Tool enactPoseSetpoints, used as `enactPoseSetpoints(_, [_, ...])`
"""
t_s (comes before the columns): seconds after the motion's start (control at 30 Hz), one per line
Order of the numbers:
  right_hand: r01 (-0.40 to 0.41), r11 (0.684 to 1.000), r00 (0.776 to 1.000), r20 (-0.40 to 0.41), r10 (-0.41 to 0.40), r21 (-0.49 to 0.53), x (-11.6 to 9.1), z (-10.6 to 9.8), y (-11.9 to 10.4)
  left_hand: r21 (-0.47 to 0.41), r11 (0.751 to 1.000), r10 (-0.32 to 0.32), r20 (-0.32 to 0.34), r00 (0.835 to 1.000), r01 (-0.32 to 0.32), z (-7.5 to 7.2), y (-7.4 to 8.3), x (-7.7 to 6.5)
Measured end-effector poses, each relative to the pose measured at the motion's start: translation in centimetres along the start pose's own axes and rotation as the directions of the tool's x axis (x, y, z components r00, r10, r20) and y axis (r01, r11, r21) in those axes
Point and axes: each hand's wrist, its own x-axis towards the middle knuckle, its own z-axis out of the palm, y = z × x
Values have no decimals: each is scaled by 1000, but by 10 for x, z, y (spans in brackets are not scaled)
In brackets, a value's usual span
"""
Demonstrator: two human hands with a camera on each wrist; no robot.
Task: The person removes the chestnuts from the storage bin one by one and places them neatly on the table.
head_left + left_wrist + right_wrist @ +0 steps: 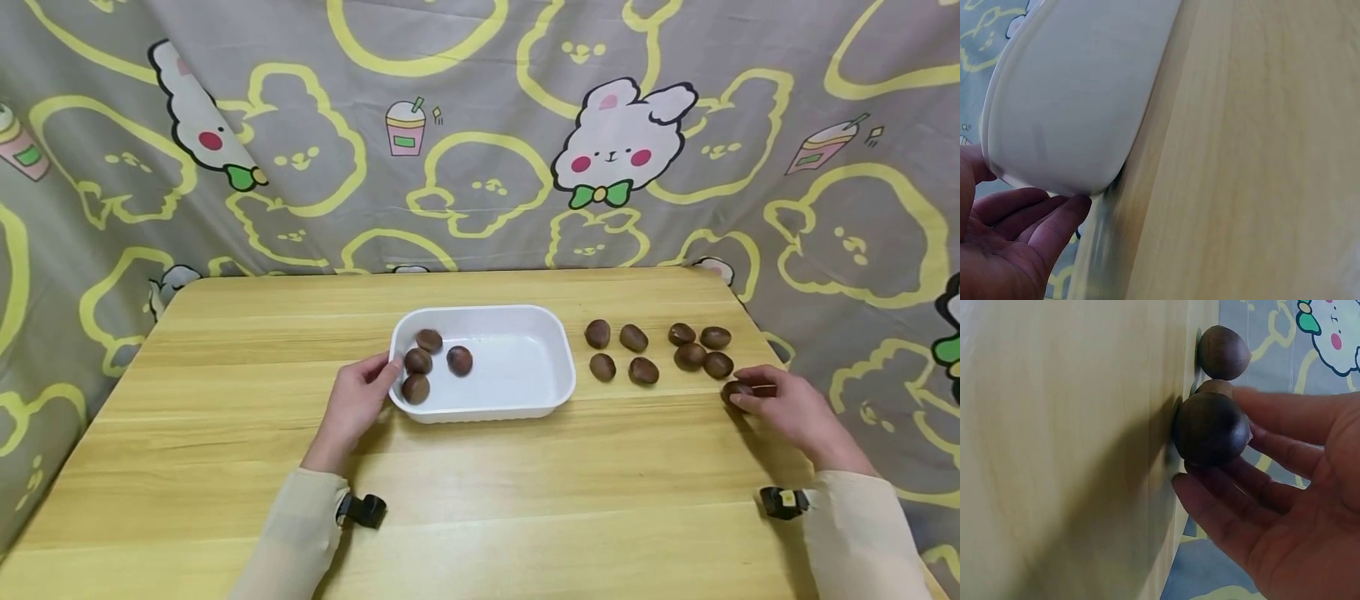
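A white rectangular dish [517, 367] stands on the table, with several brown chestnuts [417, 361] inside, towards its left end. My left hand [354, 404] holds the dish's left end, thumb at the rim and fingers against the outer wall, as the left wrist view shows. Over on the right, my right hand [798, 412] has its thumb and fingers around a single chestnut [1210, 430] low at the tabletop. Just beyond it, towards the back left, lies a cluster of several chestnuts [691, 357].
Between the dish and that cluster, several more chestnuts [633, 337] lie spaced out in a loose group. The wooden table [480, 492] ends at the back against a grey patterned curtain [480, 100], which also hangs along both sides.
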Motion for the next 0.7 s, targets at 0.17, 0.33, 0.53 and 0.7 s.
enactPoseSetpoints(0.17, [4,1000,1000,-1,-4,-4,-1,-2,-4,-8,1000,-5,7,1000,5,1,1,0])
enactPoseSetpoints(0.33, [-12,999,996,-89,9,-31,0,-8,-20,2,1000,-2,8,1000,2,1,2,0])
enactPoseSetpoints(0.53, [7,999,982,-189,1,42,7,-8,-72,11,1000,-9,-1,1000,9,0,1,0])
enactPoseSetpoints(0.7, [133,982,973,-208,-104,133,16,3,-117,15,1000,-12,2,1000,12,0,1,1])
